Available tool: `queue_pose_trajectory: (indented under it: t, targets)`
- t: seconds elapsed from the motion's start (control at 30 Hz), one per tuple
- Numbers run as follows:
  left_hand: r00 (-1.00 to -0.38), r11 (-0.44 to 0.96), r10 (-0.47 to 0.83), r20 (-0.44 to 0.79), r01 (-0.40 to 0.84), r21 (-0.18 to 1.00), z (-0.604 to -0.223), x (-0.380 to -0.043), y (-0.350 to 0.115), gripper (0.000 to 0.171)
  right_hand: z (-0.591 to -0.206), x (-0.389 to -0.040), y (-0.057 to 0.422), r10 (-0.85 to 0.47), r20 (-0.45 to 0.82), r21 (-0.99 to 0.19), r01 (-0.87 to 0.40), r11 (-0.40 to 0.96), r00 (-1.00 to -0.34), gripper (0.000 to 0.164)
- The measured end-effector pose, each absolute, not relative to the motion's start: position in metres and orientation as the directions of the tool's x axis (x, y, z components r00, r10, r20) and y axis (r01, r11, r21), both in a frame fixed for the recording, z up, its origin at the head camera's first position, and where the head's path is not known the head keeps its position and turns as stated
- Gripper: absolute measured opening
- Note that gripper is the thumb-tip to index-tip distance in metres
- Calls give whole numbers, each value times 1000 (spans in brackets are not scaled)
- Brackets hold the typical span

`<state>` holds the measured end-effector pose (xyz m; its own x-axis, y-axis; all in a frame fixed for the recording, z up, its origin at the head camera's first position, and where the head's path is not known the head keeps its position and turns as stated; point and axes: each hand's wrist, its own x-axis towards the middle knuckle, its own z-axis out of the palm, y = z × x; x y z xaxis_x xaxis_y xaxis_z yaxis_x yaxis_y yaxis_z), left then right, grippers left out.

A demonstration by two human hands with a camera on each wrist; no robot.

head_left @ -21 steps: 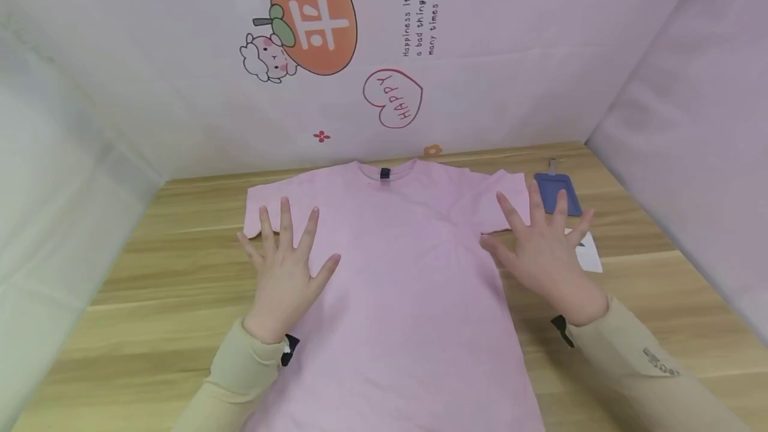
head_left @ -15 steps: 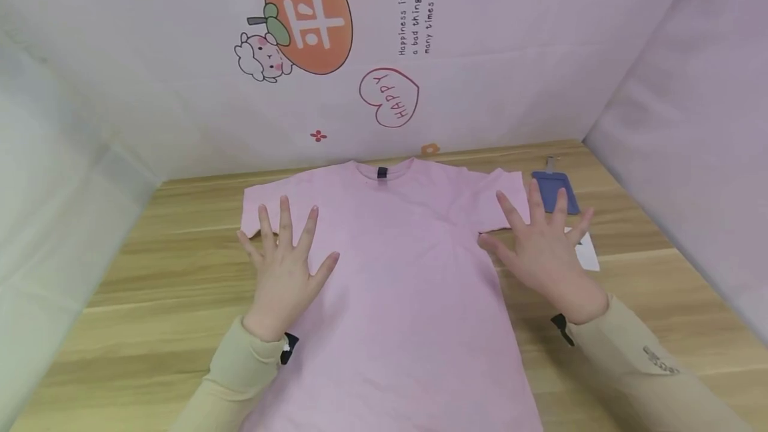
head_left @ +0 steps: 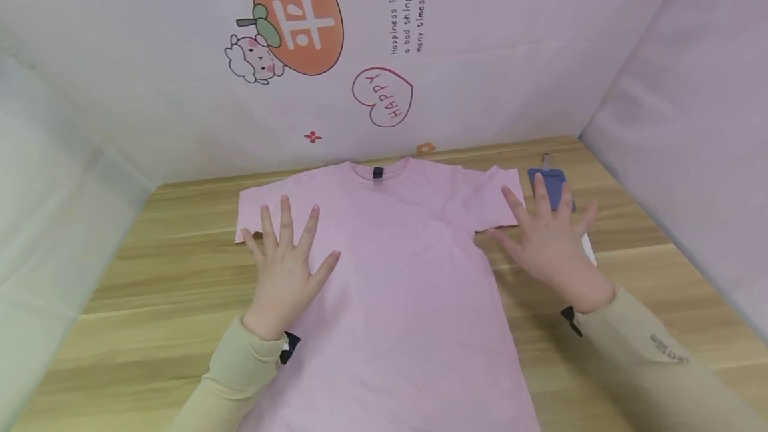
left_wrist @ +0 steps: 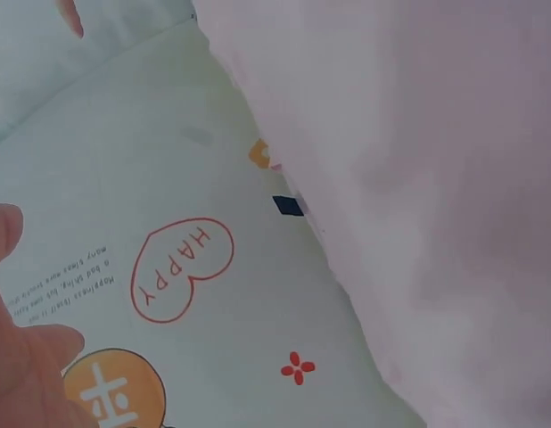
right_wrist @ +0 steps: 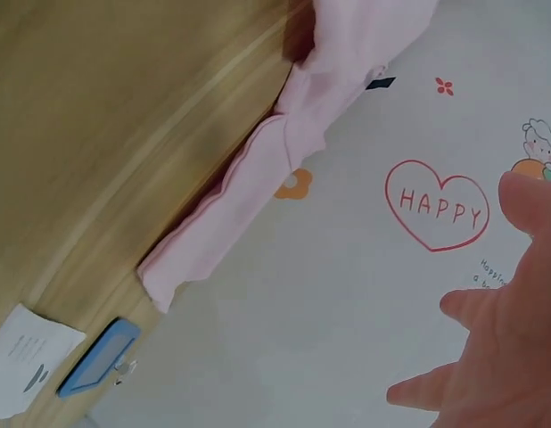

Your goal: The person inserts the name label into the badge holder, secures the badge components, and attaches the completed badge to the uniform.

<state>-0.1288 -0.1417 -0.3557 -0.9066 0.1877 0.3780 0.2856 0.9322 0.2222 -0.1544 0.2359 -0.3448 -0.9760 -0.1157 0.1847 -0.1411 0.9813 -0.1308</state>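
A pink short-sleeved T-shirt (head_left: 408,272) lies spread on the wooden table, its neckline with a black label at the far edge. My left hand (head_left: 282,272) hovers over its left side with fingers spread, holding nothing. Beyond the shirt's right edge, my right hand (head_left: 555,245) is raised with fingers splayed, also holding nothing. Each wrist view shows bare fingers apart from the cloth, with the pink shirt (left_wrist: 418,178) filling the right of the left wrist view and a sleeve (right_wrist: 231,196) crossing the right wrist view.
A blue badge holder (head_left: 549,185) with a clip lies at the table's far right. Beside it is a white card (right_wrist: 30,357), partly behind my right hand in the head view. White printed cloth walls (head_left: 480,52) enclose the wooden table (head_left: 150,312).
My right hand has shifted slightly right and up, covering more of the white card. The left hand stays nearly still. The head view has turned a little, sliding the scene left.
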Motion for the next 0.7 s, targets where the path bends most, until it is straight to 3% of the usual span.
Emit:
queue_pose_trajectory:
  t: [0.17, 0.4, 0.7]
  targets:
    - [-922, 907, 173, 346, 287, 309, -350, -128, -140, 77, -340, -168, 245, -133, 212, -101, -157, 982, -968, 72]
    - [-960, 785, 158, 232, 265, 560, -341, -126, -140, 79, -336, -192, 273, -106, 227, -158, -144, 977, -968, 74]
    - [-969, 527, 135, 205, 246, 814, -341, -128, -140, 66, -345, -227, 322, -20, 20, -352, -26, 936, -1000, 82]
